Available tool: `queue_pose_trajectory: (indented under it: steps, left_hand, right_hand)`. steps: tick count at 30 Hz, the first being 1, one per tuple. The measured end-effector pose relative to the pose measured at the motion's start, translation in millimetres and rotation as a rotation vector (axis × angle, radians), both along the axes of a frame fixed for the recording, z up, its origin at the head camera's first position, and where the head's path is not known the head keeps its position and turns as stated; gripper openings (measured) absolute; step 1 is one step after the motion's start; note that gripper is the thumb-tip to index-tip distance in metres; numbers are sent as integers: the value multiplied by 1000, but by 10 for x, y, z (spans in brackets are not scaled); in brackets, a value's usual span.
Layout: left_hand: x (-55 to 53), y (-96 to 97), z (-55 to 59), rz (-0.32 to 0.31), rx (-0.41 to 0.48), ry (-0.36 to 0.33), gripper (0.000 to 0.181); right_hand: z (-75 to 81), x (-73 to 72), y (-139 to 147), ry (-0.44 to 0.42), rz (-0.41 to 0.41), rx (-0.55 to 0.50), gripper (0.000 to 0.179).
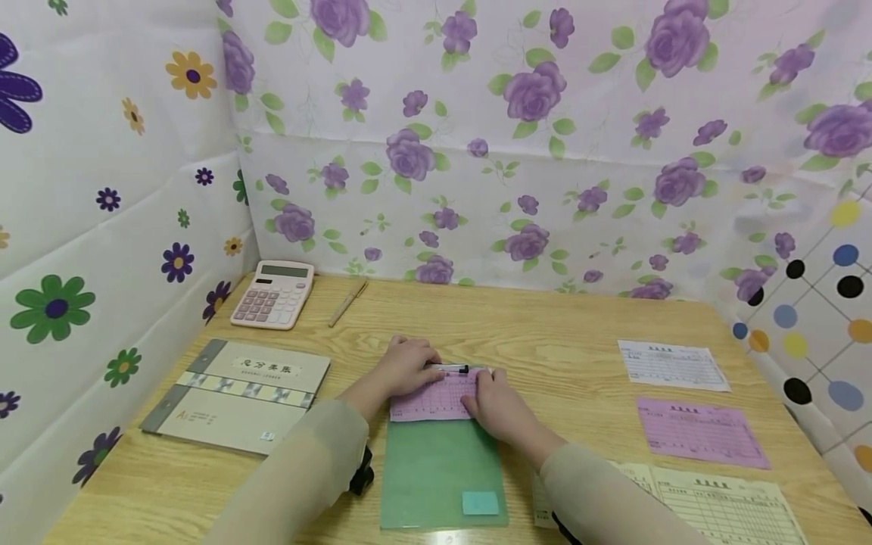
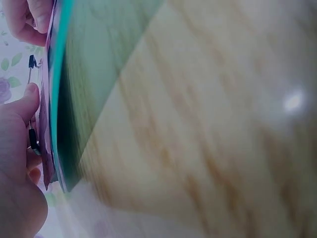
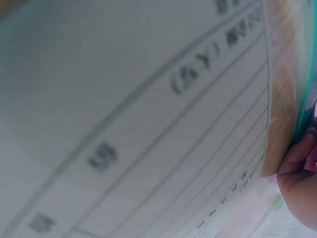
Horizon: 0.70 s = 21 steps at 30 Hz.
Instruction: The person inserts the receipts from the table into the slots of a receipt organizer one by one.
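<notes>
Pinching now: left grip (image 1: pixel 403 369) on the clip (image 1: pixel 462 369), right grip (image 1: pixel 501 405) on the pink slip (image 1: pixel 424 401), green folder (image 1: pixel 436 469) stretching nearward from both!

The left arm (image 1: pixel 293 462), in a loose pale grey-beige cloth sleeve, reaches far and rightward from the near side; the right arm (image 1: pixel 606 492), sleeved alike, reaches far and leftward. The bare left hand (image 1: pixel 409 366) sits slightly farther than the bare right hand (image 1: pixel 500 405), near but apart, both pinching.
</notes>
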<state>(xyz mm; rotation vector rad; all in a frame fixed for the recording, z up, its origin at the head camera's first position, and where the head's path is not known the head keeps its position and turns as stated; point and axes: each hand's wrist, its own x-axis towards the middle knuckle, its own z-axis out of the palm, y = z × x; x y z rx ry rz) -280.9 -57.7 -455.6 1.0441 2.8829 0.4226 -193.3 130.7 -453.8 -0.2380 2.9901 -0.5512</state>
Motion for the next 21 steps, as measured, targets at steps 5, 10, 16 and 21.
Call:
queue_pose_trajectory:
  steps: [5, 10, 16, 21]
  left_hand:
    - [19, -2, 3, 6, 6, 11, 30]
    - [52, -7, 2, 13, 25, 33, 29]
    - [92, -21, -45, 48, 18, 60, 30]
    - [117, -23, -110, 50, 47, 42, 37]
  right_hand:
    - [9, -16, -9, -26, -26, -7, 55]
    - [-18, -37, -7, -30, -49, -28, 55]
    - [-20, -56, -15, -31, -38, -59, 57]
    - [15, -57, 65, -41, -26, -80, 57]
